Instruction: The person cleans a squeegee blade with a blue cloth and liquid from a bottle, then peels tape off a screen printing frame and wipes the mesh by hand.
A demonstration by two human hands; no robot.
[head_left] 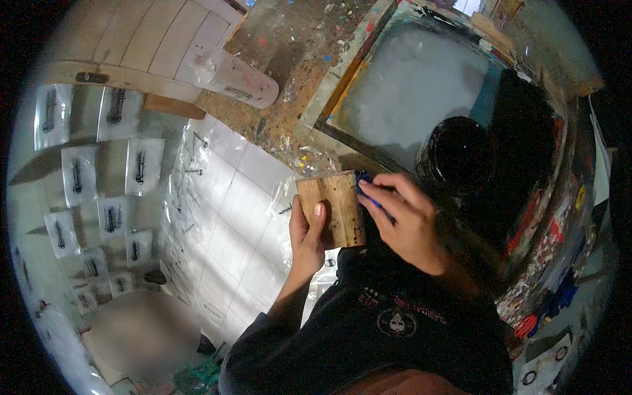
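Wooden block (pixel 332 209) clamped in left hand (pixel 307 237) grip, right hand (pixel 405 220) fingers pinched together on blue piece (pixel 366 180) at block edge, above paint-spattered surface (pixel 289 52).

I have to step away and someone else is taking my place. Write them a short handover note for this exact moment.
Left hand: holds the wooden block from its left side, thumb on the front face.
Right hand: fingers at the block's right edge, pinching something blue; what it is cannot be told.
Nearby: screen frame with grey mesh lies on the spattered bench; a dark round tub sits on it; a plastic bottle lies at the bench's left.
Done: printed clear sheets are laid out at left.
Left: the block is not set down yet.
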